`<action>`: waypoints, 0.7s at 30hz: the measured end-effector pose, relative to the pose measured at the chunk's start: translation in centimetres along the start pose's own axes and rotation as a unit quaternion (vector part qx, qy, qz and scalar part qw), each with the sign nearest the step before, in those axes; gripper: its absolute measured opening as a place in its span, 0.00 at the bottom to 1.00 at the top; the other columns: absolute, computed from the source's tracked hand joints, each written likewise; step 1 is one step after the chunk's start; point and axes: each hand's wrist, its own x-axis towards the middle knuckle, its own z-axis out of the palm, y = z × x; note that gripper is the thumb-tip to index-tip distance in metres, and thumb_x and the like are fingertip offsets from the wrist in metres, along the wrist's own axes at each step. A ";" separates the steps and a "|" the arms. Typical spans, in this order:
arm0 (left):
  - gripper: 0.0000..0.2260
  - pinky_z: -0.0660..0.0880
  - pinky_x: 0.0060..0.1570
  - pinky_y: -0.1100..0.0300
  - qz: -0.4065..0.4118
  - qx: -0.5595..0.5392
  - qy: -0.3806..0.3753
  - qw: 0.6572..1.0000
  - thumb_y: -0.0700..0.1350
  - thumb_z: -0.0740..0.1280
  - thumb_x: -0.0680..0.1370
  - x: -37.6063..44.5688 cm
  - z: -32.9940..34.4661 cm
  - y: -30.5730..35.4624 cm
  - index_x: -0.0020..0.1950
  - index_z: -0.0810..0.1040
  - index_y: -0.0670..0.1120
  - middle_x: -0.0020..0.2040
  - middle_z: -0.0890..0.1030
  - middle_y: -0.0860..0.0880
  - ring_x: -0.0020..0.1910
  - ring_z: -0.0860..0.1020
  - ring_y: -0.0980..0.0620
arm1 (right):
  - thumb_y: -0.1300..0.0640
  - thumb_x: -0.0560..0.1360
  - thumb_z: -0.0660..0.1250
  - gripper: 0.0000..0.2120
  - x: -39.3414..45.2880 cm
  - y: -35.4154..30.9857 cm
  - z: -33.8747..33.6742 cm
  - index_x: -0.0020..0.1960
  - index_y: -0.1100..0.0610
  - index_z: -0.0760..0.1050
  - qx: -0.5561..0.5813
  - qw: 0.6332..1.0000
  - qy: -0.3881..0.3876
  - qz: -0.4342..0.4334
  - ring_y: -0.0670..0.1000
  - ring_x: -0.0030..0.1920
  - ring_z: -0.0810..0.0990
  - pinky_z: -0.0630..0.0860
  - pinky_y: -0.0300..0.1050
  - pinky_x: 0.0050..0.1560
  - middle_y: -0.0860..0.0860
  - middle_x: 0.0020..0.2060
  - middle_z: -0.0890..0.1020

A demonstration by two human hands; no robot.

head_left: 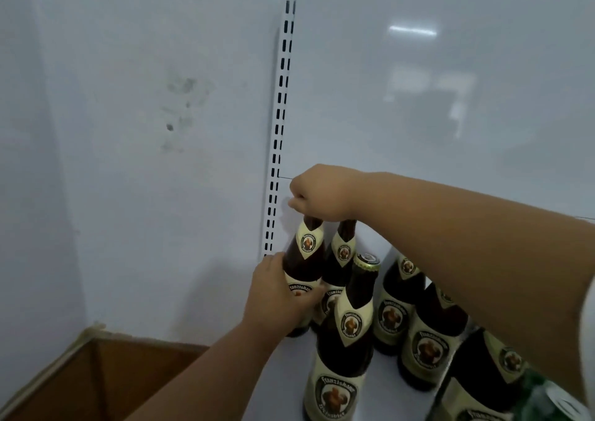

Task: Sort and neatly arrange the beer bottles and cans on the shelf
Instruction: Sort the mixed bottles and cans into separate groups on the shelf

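Several brown beer bottles with cream labels stand on the white shelf (386, 388). The back-left bottle (306, 256) stands at the shelf's rear left corner. My left hand (280, 295) grips its body around the main label. My right hand (322, 195) grips the top of its neck from above, hiding the cap. A second bottle (343, 253) stands right beside it, its top behind my right hand. A front bottle (349, 333) with a gold cap stands nearer to me. Other bottles (428, 340) stand to the right, partly under my right forearm.
A white slotted upright rail (278, 130) runs up the back panel just behind the held bottle. An open cardboard box (96, 372) sits below at the lower left. A green object (547, 398) shows at the bottom right corner.
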 end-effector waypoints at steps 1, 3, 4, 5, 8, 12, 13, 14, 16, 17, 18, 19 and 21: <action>0.25 0.80 0.47 0.56 0.007 0.021 0.008 1.000 0.63 0.76 0.61 0.4 0.3 -0.4 0.53 0.76 0.57 0.48 0.80 0.55 0.48 0.80 0.57 | 0.49 0.83 0.55 0.17 0.3 0.1 0.4 0.38 0.56 0.66 -0.001 1.000 -0.006 0.006 0.46 0.33 0.67 0.59 0.42 0.30 0.49 0.34 0.71; 0.27 0.79 0.50 0.52 0.012 0.042 0.016 0.999 0.63 0.76 0.62 1.0 0.8 -1.0 0.55 0.76 0.53 0.49 0.77 0.54 0.50 0.78 0.54 | 0.50 0.83 0.54 0.17 0.9 0.4 1.0 0.37 0.54 0.65 0.006 1.000 -0.015 0.024 0.46 0.33 0.67 0.60 0.42 0.30 0.49 0.35 0.71; 0.27 0.78 0.50 0.52 0.015 0.049 0.014 0.999 0.63 0.76 0.62 1.2 1.0 -1.2 0.55 0.77 0.52 0.49 0.77 0.54 0.51 0.77 0.54 | 0.50 0.83 0.54 0.17 1.2 0.6 1.3 0.37 0.55 0.65 0.011 0.999 -0.019 0.033 0.46 0.33 0.68 0.60 0.43 0.31 0.49 0.35 0.72; 0.27 0.78 0.51 0.53 0.020 0.057 0.012 0.998 0.63 0.76 0.62 1.5 1.2 -1.4 0.55 0.77 0.51 0.49 0.77 0.54 0.51 0.77 0.54 | 0.50 0.82 0.55 0.16 1.4 0.7 1.7 0.38 0.55 0.66 0.014 0.999 -0.021 0.039 0.46 0.34 0.68 0.61 0.43 0.31 0.49 0.35 0.72; 0.28 0.76 0.53 0.53 0.031 0.081 0.011 0.996 0.63 0.76 0.63 1.8 1.7 -2.4 0.56 0.77 0.48 0.49 0.77 0.52 0.51 0.76 0.53 | 0.49 0.82 0.56 0.15 1.9 0.8 2.7 0.40 0.55 0.67 0.010 0.998 -0.029 0.046 0.46 0.34 0.68 0.61 0.43 0.31 0.49 0.35 0.72; 0.30 0.77 0.53 0.53 0.014 0.082 -0.026 0.996 0.63 0.76 0.62 2.2 1.9 -3.3 0.57 0.77 0.48 0.51 0.79 0.52 0.53 0.78 0.52 | 0.47 0.82 0.56 0.15 2.3 0.4 3.8 0.40 0.53 0.65 -0.023 0.998 -0.039 0.044 0.49 0.36 0.67 0.61 0.45 0.35 0.46 0.34 0.69; 0.31 0.77 0.54 0.53 0.009 0.082 -0.025 0.996 0.64 0.77 0.62 2.4 1.9 -3.3 0.57 0.77 0.48 0.51 0.79 0.52 0.53 0.78 0.52 | 0.47 0.82 0.56 0.15 2.4 0.4 3.8 0.40 0.53 0.65 -0.025 0.998 -0.035 0.043 0.49 0.36 0.67 0.61 0.44 0.34 0.46 0.34 0.69; 0.32 0.77 0.54 0.54 0.003 0.080 -0.022 0.997 0.64 0.77 0.61 2.5 2.0 -3.3 0.58 0.77 0.48 0.51 0.79 0.52 0.53 0.78 0.52 | 0.47 0.82 0.56 0.15 2.4 0.5 3.8 0.39 0.53 0.65 -0.026 0.998 -0.032 0.043 0.48 0.35 0.67 0.60 0.44 0.32 0.46 0.34 0.69; 0.33 0.77 0.54 0.54 -0.012 0.070 -0.027 0.997 0.64 0.78 0.61 2.5 2.1 -3.3 0.58 0.76 0.49 0.52 0.79 0.53 0.54 0.78 0.53 | 0.47 0.81 0.57 0.15 2.4 0.8 3.4 0.40 0.53 0.66 -0.022 0.998 -0.029 0.047 0.46 0.34 0.66 0.58 0.42 0.30 0.46 0.34 0.68; 0.33 0.77 0.55 0.54 -0.016 0.071 -0.029 0.997 0.64 0.78 0.61 2.4 2.1 -3.2 0.59 0.76 0.49 0.53 0.79 0.53 0.54 0.78 0.53 | 0.47 0.81 0.58 0.13 2.3 1.1 3.1 0.42 0.54 0.67 -0.014 0.998 -0.030 0.052 0.47 0.35 0.68 0.59 0.42 0.30 0.46 0.35 0.69; 0.33 0.77 0.55 0.54 -0.017 0.075 -0.029 0.997 0.64 0.78 0.61 2.3 2.2 -3.1 0.59 0.75 0.49 0.53 0.78 0.53 0.54 0.77 0.53 | 0.47 0.81 0.60 0.12 2.2 1.3 2.9 0.44 0.55 0.69 -0.004 0.998 -0.034 0.056 0.49 0.38 0.70 0.60 0.42 0.31 0.46 0.35 0.69; 0.33 0.77 0.55 0.53 -0.020 0.079 -0.026 0.996 0.63 0.78 0.61 2.2 2.1 -3.0 0.60 0.74 0.49 0.53 0.77 0.53 0.54 0.77 0.53 | 0.47 0.80 0.61 0.12 2.1 1.4 2.6 0.46 0.55 0.70 0.005 0.998 -0.037 0.059 0.51 0.40 0.71 0.61 0.42 0.32 0.46 0.36 0.70; 0.34 0.77 0.56 0.53 -0.034 0.080 -0.020 0.996 0.62 0.79 0.61 2.0 2.0 -2.7 0.60 0.72 0.49 0.53 0.73 0.53 0.55 0.75 0.52 | 0.46 0.80 0.63 0.11 1.8 1.5 2.2 0.47 0.55 0.71 0.016 0.998 -0.035 0.059 0.51 0.42 0.71 0.62 0.43 0.33 0.46 0.37 0.71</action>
